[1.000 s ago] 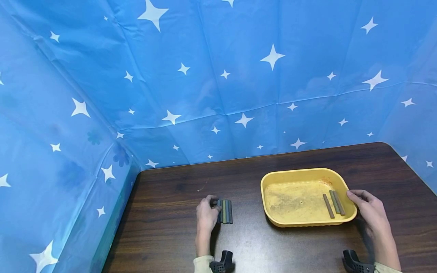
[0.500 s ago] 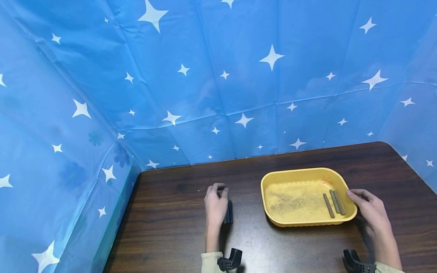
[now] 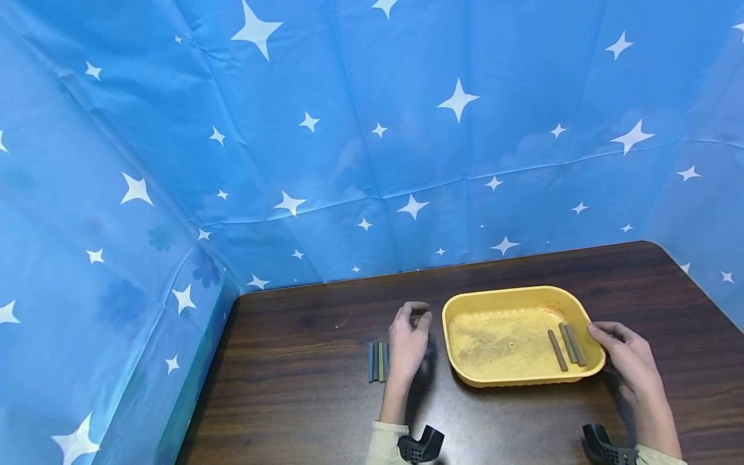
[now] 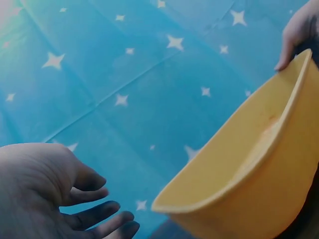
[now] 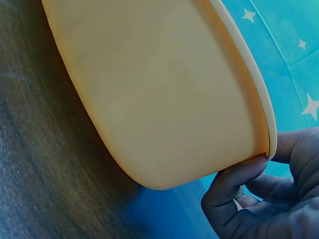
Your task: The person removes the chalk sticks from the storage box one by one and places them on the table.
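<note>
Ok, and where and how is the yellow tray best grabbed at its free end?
I'd pinch the yellow tray by its left rim, coming from the left: that rim is thin and raised, nothing covers it, and the left grip is just beside it. The right grip holds the opposite end.

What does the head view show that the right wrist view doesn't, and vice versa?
Only the head view: the left grip, a row of slim dark bluish and greenish sticks on the dark wood-grain table, and three slim brownish and greenish sticks inside the rounded yellow plastic tray.

Only the right wrist view: a close-up of the tray's outer side.

Both: the tray, the right grip on its rim, the table, the blue star-printed backdrop.
</note>
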`<state>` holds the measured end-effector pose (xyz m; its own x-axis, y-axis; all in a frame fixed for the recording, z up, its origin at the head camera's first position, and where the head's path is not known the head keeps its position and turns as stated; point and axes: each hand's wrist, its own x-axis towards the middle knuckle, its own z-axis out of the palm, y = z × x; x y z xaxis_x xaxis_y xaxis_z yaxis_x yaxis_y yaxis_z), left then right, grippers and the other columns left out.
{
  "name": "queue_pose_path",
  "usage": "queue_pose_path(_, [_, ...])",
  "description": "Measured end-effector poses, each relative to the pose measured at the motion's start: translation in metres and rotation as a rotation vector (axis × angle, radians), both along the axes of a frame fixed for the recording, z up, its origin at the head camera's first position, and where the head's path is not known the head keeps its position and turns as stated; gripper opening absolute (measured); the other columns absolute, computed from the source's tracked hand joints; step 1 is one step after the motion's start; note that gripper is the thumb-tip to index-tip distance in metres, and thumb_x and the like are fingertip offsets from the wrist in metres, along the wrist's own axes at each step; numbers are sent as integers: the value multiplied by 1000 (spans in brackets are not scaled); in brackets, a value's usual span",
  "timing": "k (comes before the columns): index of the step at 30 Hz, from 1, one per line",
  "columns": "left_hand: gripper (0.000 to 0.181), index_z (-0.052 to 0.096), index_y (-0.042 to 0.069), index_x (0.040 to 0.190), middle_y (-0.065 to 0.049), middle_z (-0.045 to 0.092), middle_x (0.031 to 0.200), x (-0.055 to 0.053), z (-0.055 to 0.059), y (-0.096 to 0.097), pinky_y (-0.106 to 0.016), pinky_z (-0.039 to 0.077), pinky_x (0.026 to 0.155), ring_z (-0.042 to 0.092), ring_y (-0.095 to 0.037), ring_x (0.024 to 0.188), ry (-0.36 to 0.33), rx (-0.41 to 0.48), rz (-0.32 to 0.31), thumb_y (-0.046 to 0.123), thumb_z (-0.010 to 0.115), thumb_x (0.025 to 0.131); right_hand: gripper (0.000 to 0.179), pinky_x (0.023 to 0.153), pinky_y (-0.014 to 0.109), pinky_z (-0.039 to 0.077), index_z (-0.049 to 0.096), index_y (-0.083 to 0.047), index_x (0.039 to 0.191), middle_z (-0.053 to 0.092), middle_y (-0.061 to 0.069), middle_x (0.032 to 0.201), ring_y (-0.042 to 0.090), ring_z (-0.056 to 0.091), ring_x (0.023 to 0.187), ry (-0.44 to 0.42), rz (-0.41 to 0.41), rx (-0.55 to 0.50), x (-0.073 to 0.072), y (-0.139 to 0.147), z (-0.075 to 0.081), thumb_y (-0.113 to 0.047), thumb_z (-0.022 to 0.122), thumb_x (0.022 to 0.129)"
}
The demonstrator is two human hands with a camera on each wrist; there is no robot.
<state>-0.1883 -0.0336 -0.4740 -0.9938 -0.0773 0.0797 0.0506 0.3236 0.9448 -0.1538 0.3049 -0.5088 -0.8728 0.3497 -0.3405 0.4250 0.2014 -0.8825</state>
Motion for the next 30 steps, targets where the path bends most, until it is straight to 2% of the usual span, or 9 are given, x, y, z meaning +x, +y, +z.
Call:
queue_pose_path(8, [23,69,-1,120,-6,67,110,-1,2,34,-26,56,71,64,-9,86,-44,66,-76,9,61,101,60,62,26,57,42,12,146,60,21,118,2,61,73,0,-6,8,-1,2,-1,-34,51,109])
queue_pose_path(15, [17,71,2,111,-5,69,107,3,-3,64,-20,52,64,65,-5,82,-33,96,-113,5,65,96,61,62,26,56,42,12,145,57,25,123,2,60,75,-8,0,2,0,3,-2,-35,51,108])
queue_pose_path(23, [18,71,2,111,-2,68,105,5,-5,95,-21,54,72,71,-13,91,-38,74,-172,7,66,95,59,62,26,57,42,12,145,59,22,119,2,60,74,-8,-6,2,-1,3,-1,-34,51,109])
queue_pose_path(30, [20,69,0,115,-5,67,110,7,-9,111,-21,54,76,71,-16,96,-101,81,-222,7,66,96,59,62,27,57,43,12,144,61,19,115,3,61,74,8,4,-3,0,1,-1,-34,52,108])
